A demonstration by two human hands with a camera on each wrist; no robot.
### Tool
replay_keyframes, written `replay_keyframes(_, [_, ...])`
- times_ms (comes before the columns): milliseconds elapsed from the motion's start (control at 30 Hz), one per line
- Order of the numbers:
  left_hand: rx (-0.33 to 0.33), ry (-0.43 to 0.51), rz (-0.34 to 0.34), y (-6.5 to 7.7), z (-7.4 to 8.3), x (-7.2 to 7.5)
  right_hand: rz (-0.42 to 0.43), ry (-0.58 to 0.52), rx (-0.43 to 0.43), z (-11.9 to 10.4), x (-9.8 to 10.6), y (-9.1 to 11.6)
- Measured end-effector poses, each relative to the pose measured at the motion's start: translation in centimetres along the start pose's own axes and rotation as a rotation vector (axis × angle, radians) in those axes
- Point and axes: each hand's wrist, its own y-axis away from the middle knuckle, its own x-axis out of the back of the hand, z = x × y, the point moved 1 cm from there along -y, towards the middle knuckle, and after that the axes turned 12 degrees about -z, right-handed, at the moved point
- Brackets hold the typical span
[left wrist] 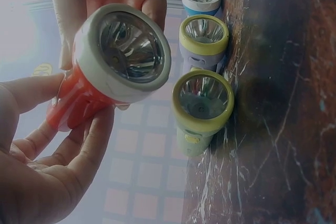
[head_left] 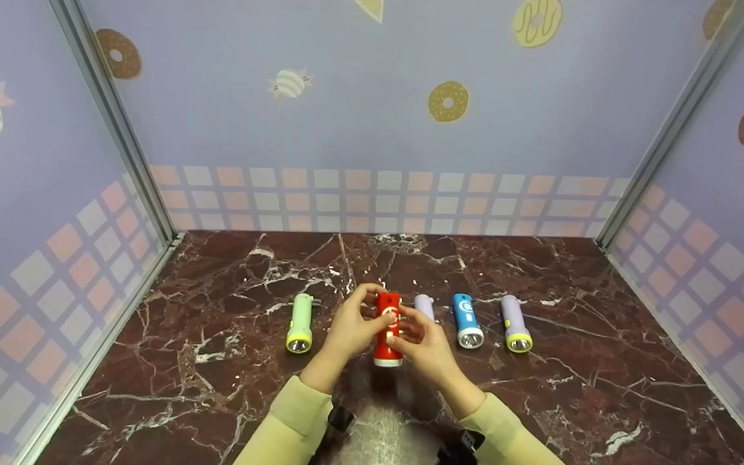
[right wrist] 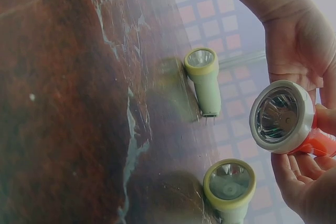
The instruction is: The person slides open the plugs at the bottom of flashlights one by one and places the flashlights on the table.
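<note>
Both hands hold a red flashlight (head_left: 387, 354) with a white rim, up off the marble table. My left hand (head_left: 348, 327) grips its left side, thumb across the front. From the other side my right hand (head_left: 429, 351) holds it, thumb by the white switch. Its clear lens (left wrist: 131, 45) faces the left wrist camera and looks unlit. To the left lies a pale green flashlight (head_left: 301, 318) with a yellow rim. A lavender flashlight (head_left: 424, 306) is partly hidden behind my right hand.
Right of my hands lie a blue flashlight (head_left: 466, 318) with a white rim and another lavender flashlight (head_left: 514, 320) with a yellow rim. The flashlights form a row on the dark red marble table (head_left: 217, 381). Patterned walls (head_left: 359, 129) enclose the back and sides.
</note>
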Motion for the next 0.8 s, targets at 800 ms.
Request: replay_keyframes(800, [-0.009,-0.029,0.0,0.0,0.0,-0.02,0.002,0.023,0.007,-0.07,0.04,0.04])
